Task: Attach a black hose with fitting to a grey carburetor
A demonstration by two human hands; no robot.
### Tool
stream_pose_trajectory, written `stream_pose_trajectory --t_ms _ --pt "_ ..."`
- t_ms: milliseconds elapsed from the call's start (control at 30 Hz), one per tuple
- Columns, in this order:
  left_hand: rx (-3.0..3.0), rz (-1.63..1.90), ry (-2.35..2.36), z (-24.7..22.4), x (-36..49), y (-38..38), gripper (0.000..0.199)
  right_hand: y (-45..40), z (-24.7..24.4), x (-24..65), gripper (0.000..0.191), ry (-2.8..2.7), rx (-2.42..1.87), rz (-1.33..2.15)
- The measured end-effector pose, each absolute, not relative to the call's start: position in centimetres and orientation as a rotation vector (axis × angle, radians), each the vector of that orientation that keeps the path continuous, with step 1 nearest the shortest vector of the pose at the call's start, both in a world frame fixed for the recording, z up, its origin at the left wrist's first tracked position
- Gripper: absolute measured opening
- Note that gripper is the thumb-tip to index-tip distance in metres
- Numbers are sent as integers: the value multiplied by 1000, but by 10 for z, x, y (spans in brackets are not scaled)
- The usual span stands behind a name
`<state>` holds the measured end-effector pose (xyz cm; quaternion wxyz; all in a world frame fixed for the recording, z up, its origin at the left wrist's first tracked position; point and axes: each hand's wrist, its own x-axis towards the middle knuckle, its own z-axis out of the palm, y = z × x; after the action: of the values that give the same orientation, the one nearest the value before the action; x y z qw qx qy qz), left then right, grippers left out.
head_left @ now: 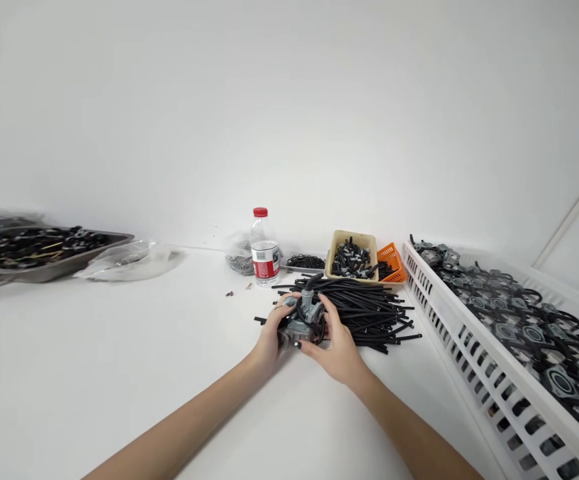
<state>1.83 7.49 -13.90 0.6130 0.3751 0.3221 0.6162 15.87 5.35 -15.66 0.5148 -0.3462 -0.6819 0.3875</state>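
Observation:
Both hands hold a grey metal carburetor (303, 319) just above the white table. My left hand (271, 332) wraps its left side, and my right hand (337, 343) grips its right side with the thumb along the lower front. A black cap or short hose sticks up from its top, and a black hose bends round its body. Fingers hide parts of both sides. Right behind the carburetor lies a pile of black rubber hoses (369, 310).
A white slotted crate (462, 333) full of carburetors runs along the right. Behind the hoses stand a cream bin (336, 239) of small parts, an orange basket (397, 257) and a water bottle (265, 257). Left are a metal tray (77, 262) and a plastic bag (134, 263).

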Motion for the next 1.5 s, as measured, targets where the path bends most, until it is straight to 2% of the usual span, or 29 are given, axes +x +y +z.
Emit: stream_pose_trajectory --t_ms 100,200,333,400,500,667,767,833,1000,1033,1133,1267,1400,1500 --pt "968 1396 734 -136 16 73 49 52 -155 155 71 -1545 -778 983" --pt "1116 1410 695 -134 14 75 54 51 -157 151 58 -1489 -734 889" --pt "1266 1476 737 -138 8 77 65 53 -153 151 57 -1389 -681 687" --pt "1433 1399 772 -144 5 75 62 57 -138 159 60 -1265 -659 552" --pt "1754 1216 756 -150 3 72 47 68 -90 185 67 -1086 -637 219" --pt "2028 1095 822 -155 -1 73 35 118 37 251 71 -1002 -803 -325" --pt "2045 1075 869 -159 -5 75 36 160 93 298 69 -800 -1026 -458" --pt "2075 1057 888 -161 -6 75 34 180 105 331 66 -726 -1210 -425" --pt "2232 1042 832 -164 -6 72 26 177 60 425 60 -765 -1594 -319" --pt "2258 1047 816 -165 -6 72 25 172 46 444 61 -925 -1880 -380" --pt "2315 1047 795 -167 -5 71 26 160 9 494 61 -1123 -2076 -340" --pt "2349 1033 782 -169 -5 75 27 172 -20 533 59 -1320 -2186 -234" --pt "2356 1075 754 -168 -6 79 27 193 -31 555 48 -1384 -2203 -145" --pt "2337 1042 778 -168 -6 78 24 197 -35 567 55 -1398 -2165 -82"
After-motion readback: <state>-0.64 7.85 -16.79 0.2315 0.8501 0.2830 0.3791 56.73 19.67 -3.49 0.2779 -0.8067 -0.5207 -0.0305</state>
